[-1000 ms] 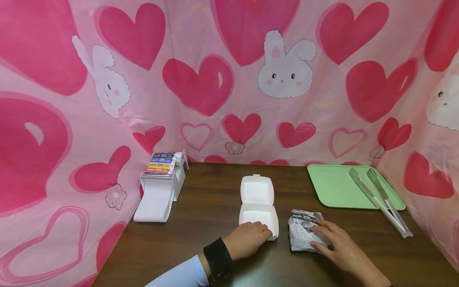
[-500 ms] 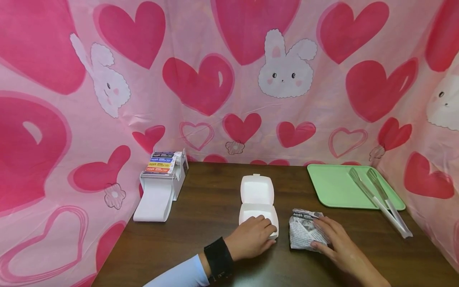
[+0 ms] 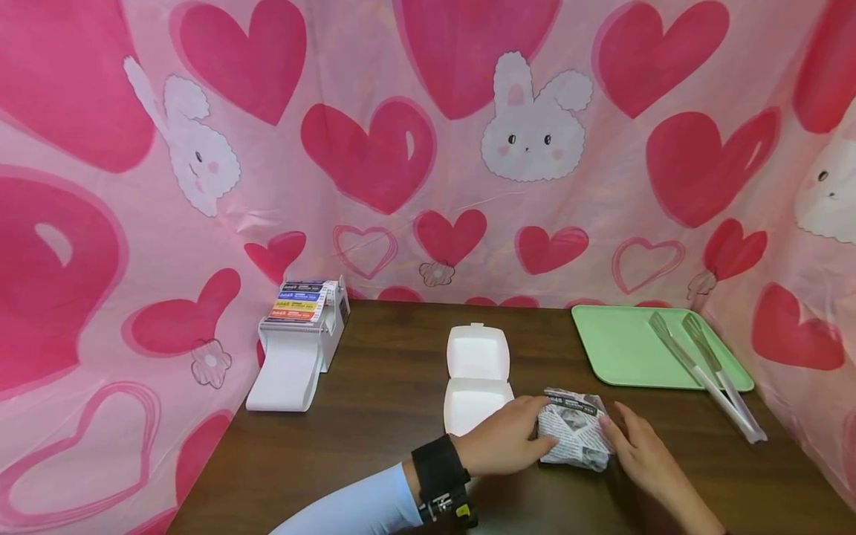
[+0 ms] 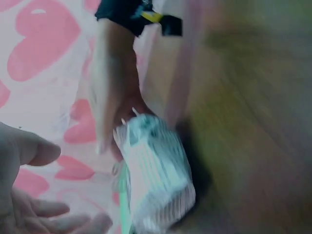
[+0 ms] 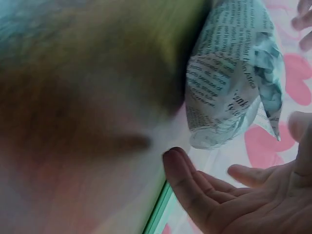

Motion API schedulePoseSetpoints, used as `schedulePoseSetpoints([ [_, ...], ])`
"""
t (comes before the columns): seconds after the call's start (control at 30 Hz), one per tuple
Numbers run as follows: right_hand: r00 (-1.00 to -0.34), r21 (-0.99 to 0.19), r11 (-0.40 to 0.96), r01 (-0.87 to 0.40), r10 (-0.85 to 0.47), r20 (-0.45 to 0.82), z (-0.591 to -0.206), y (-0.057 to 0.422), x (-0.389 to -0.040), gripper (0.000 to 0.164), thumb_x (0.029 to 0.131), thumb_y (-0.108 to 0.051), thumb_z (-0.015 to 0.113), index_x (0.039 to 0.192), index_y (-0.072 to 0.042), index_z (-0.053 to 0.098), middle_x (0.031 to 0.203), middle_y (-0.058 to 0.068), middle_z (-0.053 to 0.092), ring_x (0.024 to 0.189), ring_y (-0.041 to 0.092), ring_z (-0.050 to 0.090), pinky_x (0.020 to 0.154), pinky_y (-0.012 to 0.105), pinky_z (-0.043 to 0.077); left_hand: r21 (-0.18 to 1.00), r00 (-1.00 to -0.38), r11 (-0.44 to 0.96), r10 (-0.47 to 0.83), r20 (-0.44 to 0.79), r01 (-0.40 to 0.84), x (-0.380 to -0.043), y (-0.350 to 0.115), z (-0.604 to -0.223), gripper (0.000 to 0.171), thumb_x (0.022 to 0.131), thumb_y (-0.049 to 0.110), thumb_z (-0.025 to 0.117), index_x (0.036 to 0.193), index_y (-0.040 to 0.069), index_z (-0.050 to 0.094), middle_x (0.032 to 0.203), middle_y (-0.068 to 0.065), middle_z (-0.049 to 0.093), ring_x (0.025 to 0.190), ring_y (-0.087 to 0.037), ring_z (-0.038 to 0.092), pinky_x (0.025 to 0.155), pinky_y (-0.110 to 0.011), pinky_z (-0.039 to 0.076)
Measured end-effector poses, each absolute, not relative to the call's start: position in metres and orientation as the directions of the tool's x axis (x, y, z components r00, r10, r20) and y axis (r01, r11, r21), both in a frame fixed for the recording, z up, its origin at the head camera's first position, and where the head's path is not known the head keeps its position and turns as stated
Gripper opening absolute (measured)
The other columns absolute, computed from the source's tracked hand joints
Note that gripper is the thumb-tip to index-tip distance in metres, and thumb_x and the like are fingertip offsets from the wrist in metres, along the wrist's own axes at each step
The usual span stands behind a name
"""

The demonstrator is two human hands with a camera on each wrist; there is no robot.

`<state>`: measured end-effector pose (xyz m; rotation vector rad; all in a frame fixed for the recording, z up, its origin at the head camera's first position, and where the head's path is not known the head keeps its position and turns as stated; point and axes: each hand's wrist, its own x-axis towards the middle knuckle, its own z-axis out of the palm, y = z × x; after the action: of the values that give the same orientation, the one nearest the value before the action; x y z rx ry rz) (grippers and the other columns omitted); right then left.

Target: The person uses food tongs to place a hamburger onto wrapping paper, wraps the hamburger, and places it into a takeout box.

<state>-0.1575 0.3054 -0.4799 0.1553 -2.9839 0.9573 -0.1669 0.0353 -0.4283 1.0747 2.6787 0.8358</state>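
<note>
A packet wrapped in newsprint-patterned paper (image 3: 574,435), with a dark label strip along its far edge, lies on the table between my two hands. My left hand (image 3: 508,437) is at its left side, thumb and fingers spread; the left wrist view shows a gap between these fingers (image 4: 48,209) and the packet (image 4: 156,175). On the other side, my right hand (image 3: 645,453) has its fingers apart and loosely extended, and the right wrist view shows them off the packet (image 5: 234,83). Left of the packet a white clamshell box (image 3: 476,401) stands with its lid raised, partly hidden by my left hand.
At the back right, a green tray (image 3: 625,349) carries metal tongs (image 3: 712,379) that stick out over its front edge. A label dispenser (image 3: 304,323) with a white paper strip stands on the left. A pink heart-patterned sheet (image 3: 401,59) encloses the dark wooden table (image 3: 374,446).
My left hand has left the clamshell box and moved right to the packet. My right hand has drawn back a little to the packet's right side, uncovering more of it.
</note>
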Motion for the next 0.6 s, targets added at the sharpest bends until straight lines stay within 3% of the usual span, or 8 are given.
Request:
schedulePoseSetpoints([
  [0.2,-0.993,-0.578,0.816,-0.032,-0.094,-0.077,-0.477,0.306,-0.163,0.071,0.110,-0.039,0.039,0.146,0.021,0.027,0.141,0.047,0.039,0.132,0.061,0.038,0.104,0.068,0.036,0.684,-0.824,0.619,0.564,-0.044,0.387,-0.179,0.059,-0.426,0.065,0.100,0.037,0.059,0.151,0.002,0.040,0.152,-0.008,0.048,0.138,-0.013,0.045,0.113,-0.030,0.039],
  [0.43,-0.978,-0.583,0.812,0.041,-0.087,-0.190,-0.470,0.305,-0.167,0.078,0.109,-0.045,0.036,0.147,0.022,0.022,0.145,0.046,0.034,0.134,0.061,0.035,0.105,0.068,0.035,0.804,-0.882,0.583,0.434,-0.185,0.118,-0.188,0.082,-0.431,0.063,0.094,0.031,0.066,0.146,0.002,0.046,0.138,-0.007,0.058,0.113,-0.014,0.057,0.105,-0.034,0.046],
  [0.6,-0.972,-0.585,0.808,0.067,-0.079,-0.221,-0.470,0.305,-0.169,0.081,0.108,-0.048,0.037,0.146,0.022,0.022,0.144,0.047,0.035,0.132,0.061,0.038,0.103,0.067,0.039,0.819,-0.899,0.573,0.366,-0.240,0.014,-0.189,0.093,-0.436,0.063,0.091,0.030,0.068,0.144,0.002,0.047,0.136,-0.007,0.057,0.109,-0.018,0.056,0.102,-0.038,0.047],
])
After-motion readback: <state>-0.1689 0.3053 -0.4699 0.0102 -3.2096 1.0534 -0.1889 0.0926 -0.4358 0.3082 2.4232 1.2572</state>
